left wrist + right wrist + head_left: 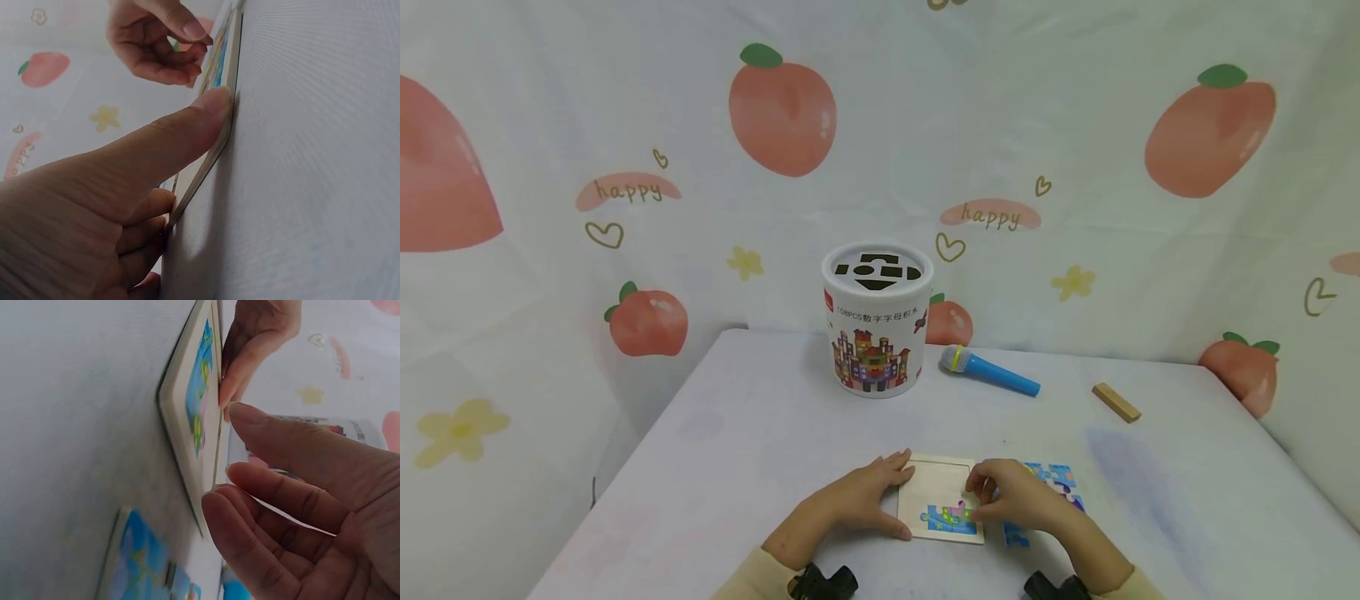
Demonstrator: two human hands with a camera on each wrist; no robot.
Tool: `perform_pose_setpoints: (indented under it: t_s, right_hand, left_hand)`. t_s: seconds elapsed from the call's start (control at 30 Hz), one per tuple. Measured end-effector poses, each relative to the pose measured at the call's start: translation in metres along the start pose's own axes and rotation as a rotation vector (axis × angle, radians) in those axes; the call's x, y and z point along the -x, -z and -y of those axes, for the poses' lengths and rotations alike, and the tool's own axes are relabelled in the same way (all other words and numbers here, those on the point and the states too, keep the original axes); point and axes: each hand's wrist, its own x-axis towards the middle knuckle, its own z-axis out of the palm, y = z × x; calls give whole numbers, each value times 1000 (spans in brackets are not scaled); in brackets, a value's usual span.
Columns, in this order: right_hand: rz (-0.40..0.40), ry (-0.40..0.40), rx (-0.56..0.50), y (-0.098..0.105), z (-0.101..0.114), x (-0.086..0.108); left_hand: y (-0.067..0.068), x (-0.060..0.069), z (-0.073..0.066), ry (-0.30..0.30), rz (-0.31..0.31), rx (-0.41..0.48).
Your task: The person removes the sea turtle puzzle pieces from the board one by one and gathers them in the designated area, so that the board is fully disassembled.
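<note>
A wooden puzzle board (936, 483) lies flat on the table, several joined blue, green and pink pieces (951, 518) in its lower right part. My left hand (868, 493) grips the board's left side, its thumb (187, 122) at the near corner and its fingers by the far one. Over the right edge hovers my right hand (1018, 496); in the right wrist view its fingers (244, 544) are loosely bent and apart from the thumb, with nothing between them. Loose puzzle pieces (1060, 477) lie right of the board, partly hidden under the right hand.
A white printed bucket (877, 321) with a shape-hole lid stands at the back. Right of it lie a blue toy microphone (1000, 375) and a small wooden block (1116, 402). Behind the table (737, 433) hangs a peach-patterned cloth.
</note>
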Motion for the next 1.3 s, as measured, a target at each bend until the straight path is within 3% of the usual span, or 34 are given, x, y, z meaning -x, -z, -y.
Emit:
perform_pose_setpoints:
  t_s: [0.33,0.6,0.8,1.3]
  right_hand:
    - [42,-49,-1,-5,9,-10]
    - [63,3,1,-10,13,-21]
    - [102,-9,-23,-15,16,-25]
    - [104,-12,-58,-20,19,-25]
  left_hand:
    - [-2,0,0,-9,-5,-3]
    - [-4,0,3,3,-7,-5]
    - [-4,-1,2,-3,-6,-1]
    - [-2,0,2,-7,-16,10]
